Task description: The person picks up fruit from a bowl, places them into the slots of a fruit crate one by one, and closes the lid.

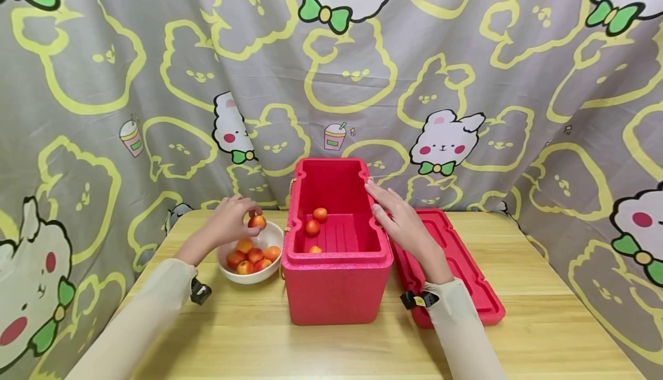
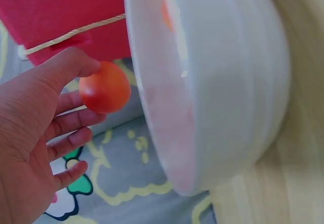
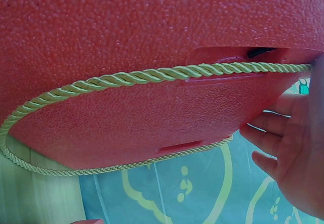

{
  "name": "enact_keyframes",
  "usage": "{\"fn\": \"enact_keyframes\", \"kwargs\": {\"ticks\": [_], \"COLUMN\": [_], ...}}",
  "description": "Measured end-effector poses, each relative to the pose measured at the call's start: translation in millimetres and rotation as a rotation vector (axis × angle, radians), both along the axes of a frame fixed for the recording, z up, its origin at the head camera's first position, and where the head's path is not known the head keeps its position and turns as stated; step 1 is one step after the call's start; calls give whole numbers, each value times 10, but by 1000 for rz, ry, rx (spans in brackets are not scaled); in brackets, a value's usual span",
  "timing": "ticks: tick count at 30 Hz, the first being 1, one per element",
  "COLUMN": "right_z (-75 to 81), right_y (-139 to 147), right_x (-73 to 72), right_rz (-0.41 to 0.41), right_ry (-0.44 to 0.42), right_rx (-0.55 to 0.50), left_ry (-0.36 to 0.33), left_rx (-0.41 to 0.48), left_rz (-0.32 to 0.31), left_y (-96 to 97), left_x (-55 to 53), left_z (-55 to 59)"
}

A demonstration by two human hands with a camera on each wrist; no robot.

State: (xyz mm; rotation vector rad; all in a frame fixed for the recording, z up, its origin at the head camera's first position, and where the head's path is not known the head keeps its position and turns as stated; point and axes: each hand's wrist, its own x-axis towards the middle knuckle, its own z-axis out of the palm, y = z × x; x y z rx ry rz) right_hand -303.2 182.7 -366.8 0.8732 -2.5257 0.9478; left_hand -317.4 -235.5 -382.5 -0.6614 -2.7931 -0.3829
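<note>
My left hand (image 1: 226,219) pinches a smooth orange-red round fruit (image 2: 105,87) between thumb and fingers, just above the white bowl (image 1: 248,278). Several similar fruits (image 1: 245,267) lie piled in that bowl. To its right stands a red foam box (image 1: 339,295) without its lid, and three fruits, including one at mid-box (image 1: 312,227), show inside; the near wall partly hides one. My right hand (image 1: 403,221) touches the box's right rim with its fingers extended. In the right wrist view, the fingers (image 3: 268,133) lie against the box's far side edge.
The red lid (image 1: 468,270) lies on the wooden table (image 1: 223,334), right of the box and partly under my right forearm. A twisted gold rope (image 3: 126,77) loops along the box's side. A patterned curtain (image 1: 269,80) hangs behind and around the table.
</note>
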Motion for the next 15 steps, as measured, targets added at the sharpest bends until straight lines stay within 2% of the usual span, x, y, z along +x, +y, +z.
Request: {"fn": "enact_keyframes", "kwargs": {"ticks": [15], "right_z": [-2], "right_y": [2], "right_x": [-5], "right_rz": [-1], "right_ry": [-3], "right_rx": [2], "left_ry": [154], "left_rx": [150], "left_rz": [28], "left_y": [-7], "left_x": [16], "left_z": [360]}}
